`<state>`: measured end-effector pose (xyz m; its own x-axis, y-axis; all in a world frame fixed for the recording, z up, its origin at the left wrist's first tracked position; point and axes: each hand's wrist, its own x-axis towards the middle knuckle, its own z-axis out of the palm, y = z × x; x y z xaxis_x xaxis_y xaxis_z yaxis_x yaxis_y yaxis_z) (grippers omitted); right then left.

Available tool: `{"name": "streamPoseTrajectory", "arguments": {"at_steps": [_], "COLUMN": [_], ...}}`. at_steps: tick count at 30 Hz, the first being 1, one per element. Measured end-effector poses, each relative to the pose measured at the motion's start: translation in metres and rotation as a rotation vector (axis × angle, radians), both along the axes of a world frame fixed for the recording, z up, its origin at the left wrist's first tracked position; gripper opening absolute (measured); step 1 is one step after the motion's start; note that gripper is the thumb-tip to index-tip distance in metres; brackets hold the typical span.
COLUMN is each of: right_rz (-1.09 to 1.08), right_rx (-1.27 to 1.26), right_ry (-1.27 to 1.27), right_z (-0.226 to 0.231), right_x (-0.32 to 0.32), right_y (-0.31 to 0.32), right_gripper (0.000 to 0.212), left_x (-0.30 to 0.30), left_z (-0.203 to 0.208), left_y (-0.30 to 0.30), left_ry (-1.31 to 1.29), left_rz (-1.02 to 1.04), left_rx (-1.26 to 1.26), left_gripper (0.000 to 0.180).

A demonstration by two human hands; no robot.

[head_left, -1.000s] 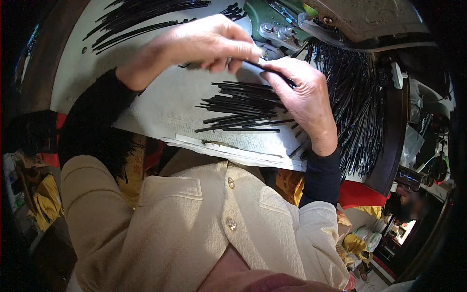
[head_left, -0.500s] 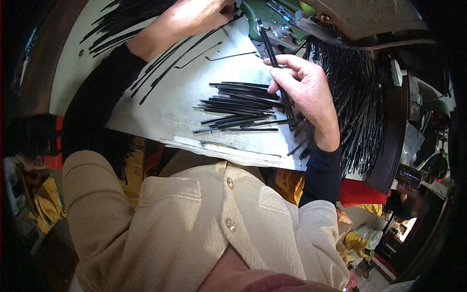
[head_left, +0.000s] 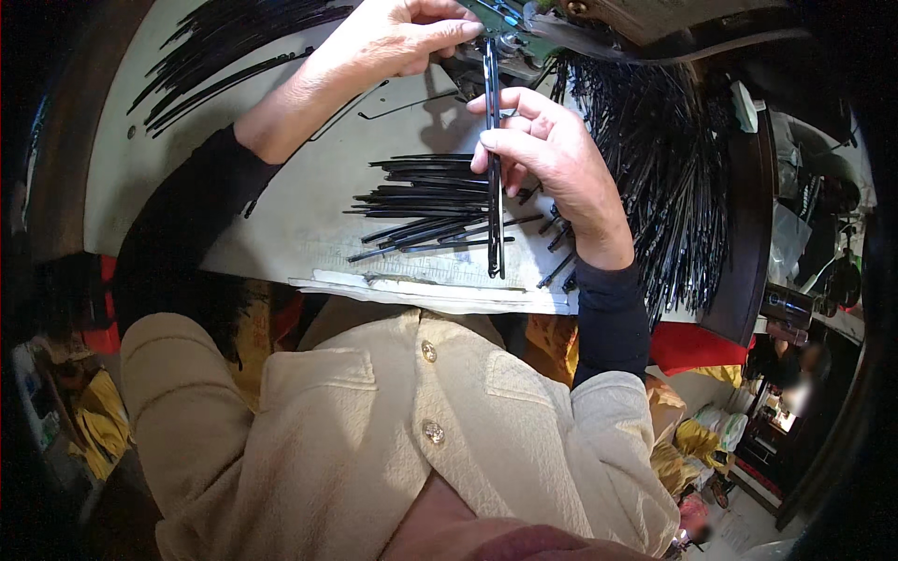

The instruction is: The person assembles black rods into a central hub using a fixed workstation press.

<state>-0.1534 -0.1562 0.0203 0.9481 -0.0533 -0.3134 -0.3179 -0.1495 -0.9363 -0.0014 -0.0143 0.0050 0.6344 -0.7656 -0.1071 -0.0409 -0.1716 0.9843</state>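
Pale grey worktop (head_left: 281, 215) fills the upper part of the view, scattered with thin black strips. Near its middle lies a loose stack of black strips (head_left: 426, 192), mostly laid sideways, with another spread of long strips (head_left: 215, 47) at the far left and a dense dark heap (head_left: 673, 178) on the right. Above the stack, the right hand (head_left: 552, 159) grips one long black strip (head_left: 493, 159) upright between thumb and curled fingers, its lower end reaching near the worktop's front edge. At the strip's top end the left hand (head_left: 393, 37) pinches it with closed fingers, just beside a green machine part (head_left: 524, 19).
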Motion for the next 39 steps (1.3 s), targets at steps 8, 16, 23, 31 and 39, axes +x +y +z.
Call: {"name": "streamPoseTrajectory", "arguments": {"at_steps": [8,16,23,31,39], "right_rz": [-0.007,-0.031,-0.091,-0.089,-0.114], "right_rx": [0.054,0.092,0.164,0.182,0.272], "right_ry": [-0.032,-0.034,-0.143,-0.135,-0.08], "right_z": [-0.001,-0.001,-0.006,-0.006,-0.008], "right_x": [-0.002,-0.002,-0.002,0.001,0.0], "right_y": [-0.002,-0.001,-0.002,-0.007,-0.01], "right_gripper": [0.027,0.026,0.031,0.029,0.026], "left_x": [-0.006,-0.01,-0.013,-0.008,-0.013], "left_z": [-0.016,-0.011,-0.007,-0.009,-0.001], "left_y": [0.001,-0.002,-0.016,-0.019,-0.017], "left_ry": [0.069,0.051,-0.024,-0.076,0.061], "left_rz": [-0.041,-0.024,-0.007,-0.021,0.06], "left_rx": [-0.158,-0.139,-0.202,-0.134,-0.086], "left_gripper": [0.029,0.031,0.028,0.028,0.022]}}
